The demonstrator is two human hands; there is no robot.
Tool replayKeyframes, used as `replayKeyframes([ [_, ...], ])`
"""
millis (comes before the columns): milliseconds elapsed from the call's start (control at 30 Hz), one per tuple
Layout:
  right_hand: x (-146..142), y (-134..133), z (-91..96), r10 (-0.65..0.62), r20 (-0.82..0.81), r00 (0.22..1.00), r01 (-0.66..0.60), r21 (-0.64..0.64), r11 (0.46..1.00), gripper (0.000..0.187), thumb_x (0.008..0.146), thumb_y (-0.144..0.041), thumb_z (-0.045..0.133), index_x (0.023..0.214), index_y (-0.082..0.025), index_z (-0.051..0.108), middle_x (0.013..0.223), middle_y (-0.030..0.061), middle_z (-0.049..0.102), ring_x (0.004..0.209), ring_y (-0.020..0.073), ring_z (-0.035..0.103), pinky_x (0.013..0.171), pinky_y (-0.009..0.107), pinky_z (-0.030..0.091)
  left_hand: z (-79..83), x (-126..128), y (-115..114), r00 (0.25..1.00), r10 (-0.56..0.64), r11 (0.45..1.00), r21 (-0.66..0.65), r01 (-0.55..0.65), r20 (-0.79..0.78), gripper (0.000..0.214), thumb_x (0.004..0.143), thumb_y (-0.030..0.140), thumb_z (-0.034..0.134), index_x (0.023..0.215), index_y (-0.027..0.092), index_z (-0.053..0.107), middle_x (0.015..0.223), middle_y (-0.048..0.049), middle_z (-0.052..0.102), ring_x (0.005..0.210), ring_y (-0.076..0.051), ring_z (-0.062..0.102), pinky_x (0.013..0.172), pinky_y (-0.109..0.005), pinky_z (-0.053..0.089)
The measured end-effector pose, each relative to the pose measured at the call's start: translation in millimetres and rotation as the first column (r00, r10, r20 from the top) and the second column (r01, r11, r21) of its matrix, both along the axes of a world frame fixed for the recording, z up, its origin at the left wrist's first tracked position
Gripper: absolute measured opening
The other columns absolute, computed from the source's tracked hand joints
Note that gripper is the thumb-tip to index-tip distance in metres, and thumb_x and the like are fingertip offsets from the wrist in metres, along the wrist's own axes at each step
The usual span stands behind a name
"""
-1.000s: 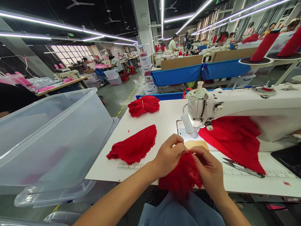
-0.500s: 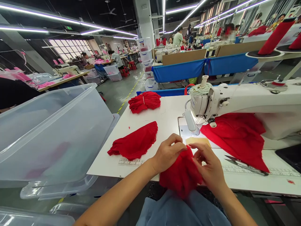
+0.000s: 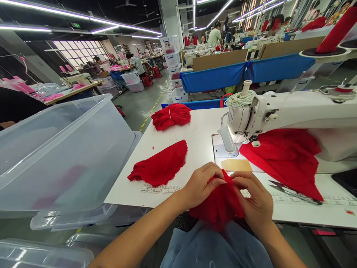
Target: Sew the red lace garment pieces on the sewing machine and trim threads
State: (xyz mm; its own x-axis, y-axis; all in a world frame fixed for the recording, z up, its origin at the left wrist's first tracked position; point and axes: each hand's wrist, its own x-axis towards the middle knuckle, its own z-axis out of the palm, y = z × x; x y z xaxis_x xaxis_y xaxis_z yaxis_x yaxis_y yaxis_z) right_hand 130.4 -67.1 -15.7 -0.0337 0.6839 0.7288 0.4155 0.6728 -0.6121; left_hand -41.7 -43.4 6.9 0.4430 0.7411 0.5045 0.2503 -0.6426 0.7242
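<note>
Between my hands hangs a piece of red fabric [image 3: 219, 210], bunched at the top and draping over the table's front edge toward my lap. My left hand [image 3: 202, 185] pinches its upper edge from the left. On the other side, my right hand [image 3: 252, 195] grips the same edge, its fingers closed on the cloth. Just beyond my hands stands a white sewing machine [image 3: 242, 115]. A larger red cloth [image 3: 287, 158] lies under the machine's arm, with metal scissors [image 3: 295, 192] partly beneath its corner. To the left, a folded red piece [image 3: 160, 163] rests flat on the table.
A tied bundle of red pieces [image 3: 171, 116] sits at the table's back left. Large clear plastic bins [image 3: 83, 149] stand against the left side. A printed ruler [image 3: 158, 189] runs along the white tabletop [image 3: 131, 195]. Red thread cones rise at the upper right; other people work farther back.
Both hands have closed more fully on the red fabric's top edge, the right fingers curling in. The camera view has shifted slightly; the other pieces lie as before.
</note>
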Motion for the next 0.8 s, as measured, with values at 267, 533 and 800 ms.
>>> replayKeyframes([
  [267,-1.0,-1.9,3.0,-0.068,-0.026,0.997,0.069,0.023,0.997,0.011,0.085,-0.014,0.06,0.08,-0.023,0.062,0.082,0.002,0.064,0.065,0.0123,0.063,0.051,0.022,0.052,8.0,2.7,-7.4,0.997,0.017,0.896,-0.443,0.016,0.071,0.016,0.091,0.034,0.056,0.087,0.019,0.056,0.068,0.0038,0.056,0.064,-0.01,0.051,0.064,-0.022,0.042],
  [533,0.0,-1.1,-0.6,-0.067,-0.033,0.997,0.068,0.024,0.997,0.01,0.085,-0.013,0.061,0.082,-0.023,0.062,0.083,0.0026,0.063,0.068,0.0134,0.063,0.052,0.023,0.051,3.8,7.9,-4.6,0.989,0.056,0.985,-0.171,-0.032,0.136,0.014,0.088,0.023,0.061,0.077,0.017,0.065,0.078,-0.0025,0.06,0.074,-0.013,0.056,0.07,-0.025,0.046],
  [800,0.9,-5.2,0.8,0.102,-0.365,0.926,-0.201,-0.245,0.948,0.014,0.084,-0.02,0.064,0.072,-0.022,0.057,0.09,0.0063,0.067,0.076,0.0166,0.066,0.056,0.024,0.053,12.3,-1.3,-0.3,0.944,-0.056,0.827,-0.514,0.226,0.325,0.026,0.09,0.043,0.057,0.085,0.018,0.052,0.091,-0.0047,0.059,0.082,-0.014,0.055,0.076,-0.028,0.045],
])
